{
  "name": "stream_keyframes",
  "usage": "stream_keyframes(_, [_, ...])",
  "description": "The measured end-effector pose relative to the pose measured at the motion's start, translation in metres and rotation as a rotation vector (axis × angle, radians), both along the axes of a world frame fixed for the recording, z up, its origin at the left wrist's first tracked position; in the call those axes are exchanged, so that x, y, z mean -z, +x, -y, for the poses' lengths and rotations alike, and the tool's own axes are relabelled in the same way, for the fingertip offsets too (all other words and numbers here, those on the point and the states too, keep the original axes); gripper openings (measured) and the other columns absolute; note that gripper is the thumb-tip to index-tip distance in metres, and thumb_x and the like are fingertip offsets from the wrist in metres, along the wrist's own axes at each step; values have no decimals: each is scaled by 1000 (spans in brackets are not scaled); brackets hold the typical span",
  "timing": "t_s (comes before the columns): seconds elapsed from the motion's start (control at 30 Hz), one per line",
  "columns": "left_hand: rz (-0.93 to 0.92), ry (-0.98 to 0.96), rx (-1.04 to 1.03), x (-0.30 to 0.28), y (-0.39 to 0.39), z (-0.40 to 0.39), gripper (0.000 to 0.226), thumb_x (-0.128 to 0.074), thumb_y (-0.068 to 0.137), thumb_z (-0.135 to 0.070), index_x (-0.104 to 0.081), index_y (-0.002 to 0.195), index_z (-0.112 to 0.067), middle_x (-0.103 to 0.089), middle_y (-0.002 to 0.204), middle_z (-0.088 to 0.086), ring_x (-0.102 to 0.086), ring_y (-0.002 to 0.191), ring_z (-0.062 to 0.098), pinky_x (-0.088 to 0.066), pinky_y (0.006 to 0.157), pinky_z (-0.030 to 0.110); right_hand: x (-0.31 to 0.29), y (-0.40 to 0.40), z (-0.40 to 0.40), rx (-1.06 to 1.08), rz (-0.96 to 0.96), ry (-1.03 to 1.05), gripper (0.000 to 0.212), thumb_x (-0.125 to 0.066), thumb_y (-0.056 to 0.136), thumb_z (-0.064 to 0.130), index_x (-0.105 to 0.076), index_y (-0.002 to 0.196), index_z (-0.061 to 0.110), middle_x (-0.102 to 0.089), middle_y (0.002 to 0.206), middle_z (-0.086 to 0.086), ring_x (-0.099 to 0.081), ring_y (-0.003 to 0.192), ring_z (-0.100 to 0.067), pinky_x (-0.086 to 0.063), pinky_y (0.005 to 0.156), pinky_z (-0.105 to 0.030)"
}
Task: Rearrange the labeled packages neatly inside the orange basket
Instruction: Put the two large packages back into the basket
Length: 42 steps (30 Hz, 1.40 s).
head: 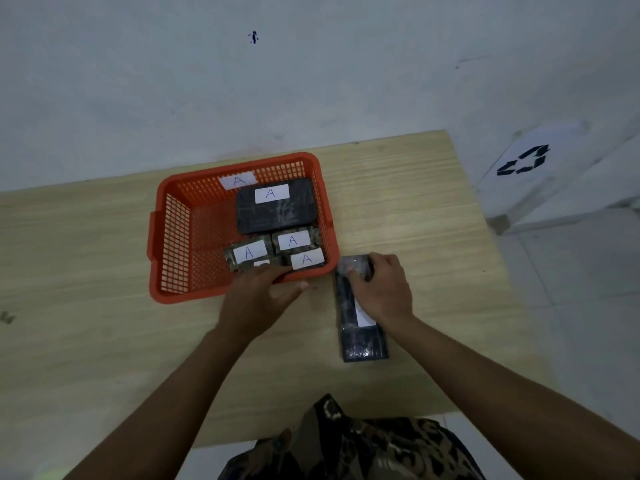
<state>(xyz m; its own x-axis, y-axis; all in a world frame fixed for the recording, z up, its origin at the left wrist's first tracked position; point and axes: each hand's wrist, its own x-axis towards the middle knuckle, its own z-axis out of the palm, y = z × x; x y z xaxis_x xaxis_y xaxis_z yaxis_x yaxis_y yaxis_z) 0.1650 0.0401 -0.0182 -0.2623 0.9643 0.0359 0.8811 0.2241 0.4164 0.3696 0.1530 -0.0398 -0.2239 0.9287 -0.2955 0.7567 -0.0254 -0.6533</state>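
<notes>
An orange basket point(173, 237) stands on the wooden table, with a white "A" tag on its far wall. Inside lie a large dark package point(277, 216) labelled A at the back right and three small packages labelled A point(247, 255) point(293, 240) point(306, 259) at the near right. My left hand point(263, 292) reaches over the near rim, fingers on the small packages; whether it grips one is hidden. My right hand point(381, 289) is closed on a long dark wrapped package point(362, 337) that lies on the table just right of the basket.
The table point(86, 306) ends at the wall behind the basket and at its right edge near a white bin point(540, 174) with a recycling mark. The left half of the basket floor is bare. My patterned clothing shows at the bottom.
</notes>
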Motion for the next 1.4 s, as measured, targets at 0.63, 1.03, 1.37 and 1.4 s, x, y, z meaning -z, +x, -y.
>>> stream_keyframes(0.63, [15,24,33,6,-33,6,43,-49,88,-60,-71,90,-22,-69,81,-3,-61,71,15,-50,63,31,-15,-4,58,361,-235,-73,67,-87,68,43,-38,112,27,-69,99,-4,-69,83,-24,-58,75,-42])
stream_keyframes(1.03, [-188,160,-196,-18,-173,10,38,-61,89,-33,-57,116,-6,-55,129,18,-51,119,38,-45,95,54,-88,-64,38,469,-214,216,56,-78,74,52,-40,112,36,-70,105,1,-69,89,-18,-58,75,-39])
stream_keyframes(1.37, [367,29,-466,-6,-210,1,61,-38,100,-32,-19,148,1,-47,139,27,-48,124,44,-42,97,49,-91,-190,39,351,-408,94,58,-78,80,45,-51,128,26,-66,106,11,-65,96,-10,-55,82,-29])
stream_keyframes(1.4, [402,30,-495,-4,-210,0,56,-36,101,-31,-26,145,2,-53,133,27,-52,119,45,-43,93,46,-89,-202,39,338,-431,62,54,-76,83,42,-53,128,23,-65,105,11,-64,98,-12,-55,86,-31])
